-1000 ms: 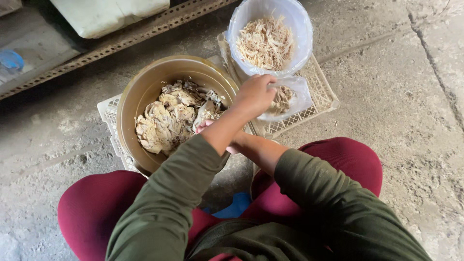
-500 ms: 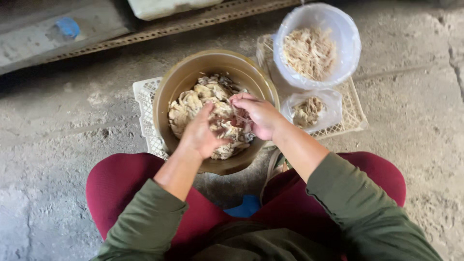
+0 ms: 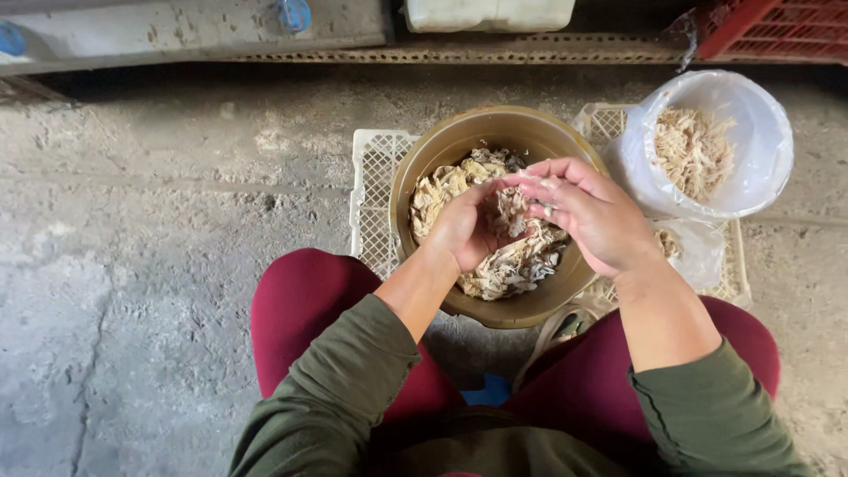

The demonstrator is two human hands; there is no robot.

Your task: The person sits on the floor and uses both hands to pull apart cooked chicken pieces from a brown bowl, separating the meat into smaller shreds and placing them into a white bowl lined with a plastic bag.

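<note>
A tan round bowl [image 3: 422, 159] full of pale, shredded, mushroom-like pieces [image 3: 517, 256] rests on a white lattice crate [image 3: 373, 181] in front of my knees. My left hand [image 3: 466, 225] is down in the bowl, its fingers closed around a clump of those pieces. Above the bowl's right side hovers my right hand [image 3: 585, 212], fingers together and bent, touching the same clump. To the right, a white plastic-lined bucket [image 3: 755, 124] holds finer pale shreds [image 3: 691, 148].
A small clear bag [image 3: 698, 252] with a few scraps lies below the bucket on the crate. A concrete ledge, a white container [image 3: 490, 13] and a red crate [image 3: 777, 26] line the far edge. Rough concrete floor [image 3: 159, 265] lies to the left.
My right hand came back from the bucket side to the bowl. Both hands now meet over the bowl's contents. The view has swung left and upward.
</note>
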